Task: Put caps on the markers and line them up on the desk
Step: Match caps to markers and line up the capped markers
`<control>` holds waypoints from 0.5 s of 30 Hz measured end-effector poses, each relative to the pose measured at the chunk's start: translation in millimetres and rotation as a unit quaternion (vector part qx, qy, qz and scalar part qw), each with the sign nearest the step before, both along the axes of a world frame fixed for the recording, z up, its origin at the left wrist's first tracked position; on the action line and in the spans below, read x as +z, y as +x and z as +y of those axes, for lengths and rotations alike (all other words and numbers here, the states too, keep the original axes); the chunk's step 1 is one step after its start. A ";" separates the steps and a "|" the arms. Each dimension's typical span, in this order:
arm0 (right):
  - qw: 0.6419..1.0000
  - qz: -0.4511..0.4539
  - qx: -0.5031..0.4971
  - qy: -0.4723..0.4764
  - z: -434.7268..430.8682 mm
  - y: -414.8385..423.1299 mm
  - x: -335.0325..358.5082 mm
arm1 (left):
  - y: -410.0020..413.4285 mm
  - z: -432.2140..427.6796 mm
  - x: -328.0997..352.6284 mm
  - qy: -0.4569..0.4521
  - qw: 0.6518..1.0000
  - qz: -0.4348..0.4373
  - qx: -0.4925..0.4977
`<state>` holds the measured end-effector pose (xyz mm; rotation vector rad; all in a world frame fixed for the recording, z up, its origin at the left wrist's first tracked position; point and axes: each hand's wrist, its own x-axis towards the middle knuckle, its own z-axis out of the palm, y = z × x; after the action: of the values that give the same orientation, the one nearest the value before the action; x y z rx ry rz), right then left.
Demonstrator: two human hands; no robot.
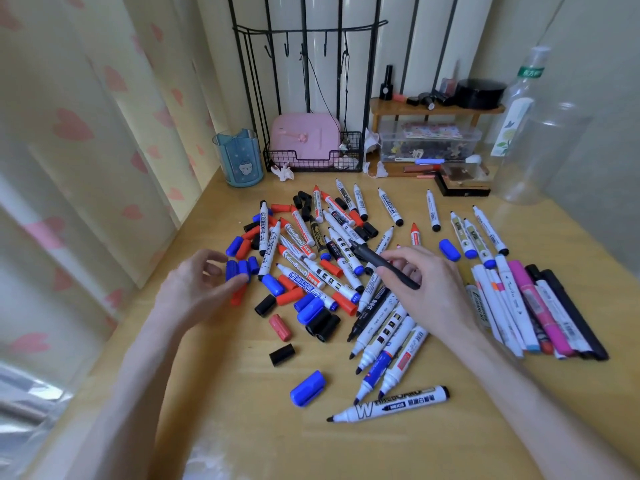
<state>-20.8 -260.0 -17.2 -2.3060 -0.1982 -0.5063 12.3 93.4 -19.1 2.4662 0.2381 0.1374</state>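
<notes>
Just right of the desk's (242, 427) middle, the right hand (424, 284), palm down, pinches a black marker (381, 261) above the marker pile (311, 258). Toward the left edge, the left hand (194, 285) curves, thumb and fingers apart, beside the blue caps (242, 266).

The marker nearest the camera (391, 405) reads "WHITEBOARD" along its white barrel (with an oversized W). In the pile, one red-tipped marker (297, 236) and a second red-tipped marker (297, 265) also read "WHITEBOARD". Other labels are too small to read.
</notes>
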 end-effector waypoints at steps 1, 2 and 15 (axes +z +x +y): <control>1.000 -0.001 0.000 0.001 -0.2 0.1 -0.1 | -1.9 1.7 2.1 -0.006 1.000 0.027 -0.002; 1.000 -0.001 0.002 0.001 -0.1 0.2 -0.1 | -3.0 1.5 3.5 -0.016 0.999 0.039 -0.001; 1.000 0.003 0.004 0.003 -0.7 -2.1 -0.5 | -0.1 27.4 3.2 -0.099 0.995 -0.016 -0.001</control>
<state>-22.9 -260.6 -17.7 -2.2995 -0.2037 -0.4961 12.2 120.7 -15.9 2.2664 0.2241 0.1444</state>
